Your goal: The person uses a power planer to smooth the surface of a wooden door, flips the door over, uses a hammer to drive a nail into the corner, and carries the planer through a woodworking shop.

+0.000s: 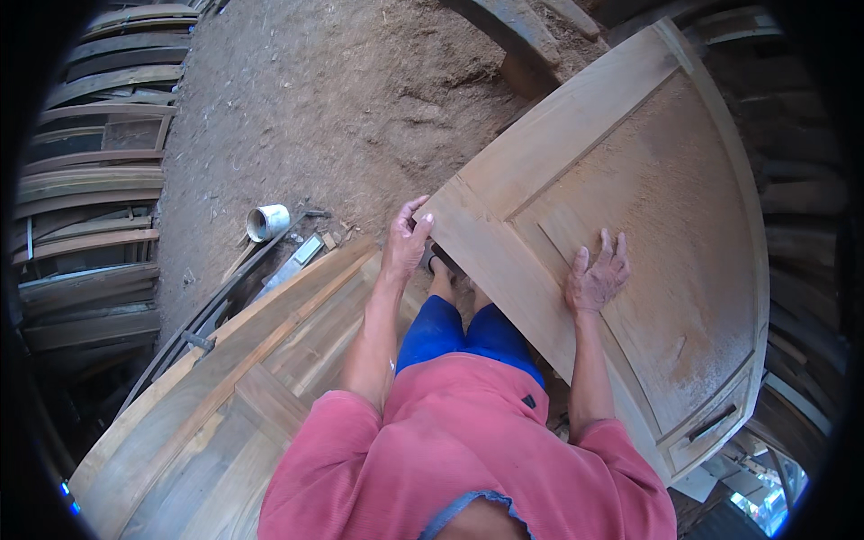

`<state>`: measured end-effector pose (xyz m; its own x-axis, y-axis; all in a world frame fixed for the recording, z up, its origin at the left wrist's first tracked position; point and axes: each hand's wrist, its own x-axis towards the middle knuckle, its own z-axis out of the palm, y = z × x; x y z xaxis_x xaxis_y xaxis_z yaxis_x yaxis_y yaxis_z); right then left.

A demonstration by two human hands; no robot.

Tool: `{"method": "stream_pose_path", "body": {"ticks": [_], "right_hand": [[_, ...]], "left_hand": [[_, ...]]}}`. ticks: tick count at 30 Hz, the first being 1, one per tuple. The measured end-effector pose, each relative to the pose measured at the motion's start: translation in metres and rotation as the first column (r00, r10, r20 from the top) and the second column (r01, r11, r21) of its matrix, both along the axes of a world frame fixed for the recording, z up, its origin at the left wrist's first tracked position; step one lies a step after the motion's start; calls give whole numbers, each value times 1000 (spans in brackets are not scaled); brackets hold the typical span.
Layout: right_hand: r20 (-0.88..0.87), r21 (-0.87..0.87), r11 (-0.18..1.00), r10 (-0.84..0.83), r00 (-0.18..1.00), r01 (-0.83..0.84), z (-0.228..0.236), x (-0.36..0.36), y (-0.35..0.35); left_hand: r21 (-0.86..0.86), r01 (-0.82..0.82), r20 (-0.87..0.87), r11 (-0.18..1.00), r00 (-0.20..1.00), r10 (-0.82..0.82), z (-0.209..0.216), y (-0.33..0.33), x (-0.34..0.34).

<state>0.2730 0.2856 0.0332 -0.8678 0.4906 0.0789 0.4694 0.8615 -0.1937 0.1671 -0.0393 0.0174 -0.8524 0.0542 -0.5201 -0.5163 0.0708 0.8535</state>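
A large wooden panelled door (630, 180), dusted with sawdust, is tilted up in front of me on the right. My left hand (405, 241) grips the door's near left corner at its edge. My right hand (596, 277) lies flat with fingers spread on the door's frame beside the recessed panel. A second wooden door (225, 396) lies flat at the lower left beside my legs.
Sawdust covers the dirt floor (342, 99) ahead. A small white tin (266, 221) lies on the ground beside metal bars (216, 301) and scraps. Stacked wooden planks (90, 198) line the left side, and more timber sits along the right edge (801, 234).
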Motion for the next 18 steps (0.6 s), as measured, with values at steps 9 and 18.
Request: {"method": "stream_pose_path", "body": {"ticks": [9, 18], "right_hand": [[28, 9, 998, 63, 998, -63, -5, -2, 2], [-21, 15, 996, 83, 996, -83, -11, -3, -2]], "left_hand": [[121, -92, -33, 988, 995, 96, 9, 15, 6], [-123, -55, -86, 991, 995, 45, 4, 17, -14]]}}
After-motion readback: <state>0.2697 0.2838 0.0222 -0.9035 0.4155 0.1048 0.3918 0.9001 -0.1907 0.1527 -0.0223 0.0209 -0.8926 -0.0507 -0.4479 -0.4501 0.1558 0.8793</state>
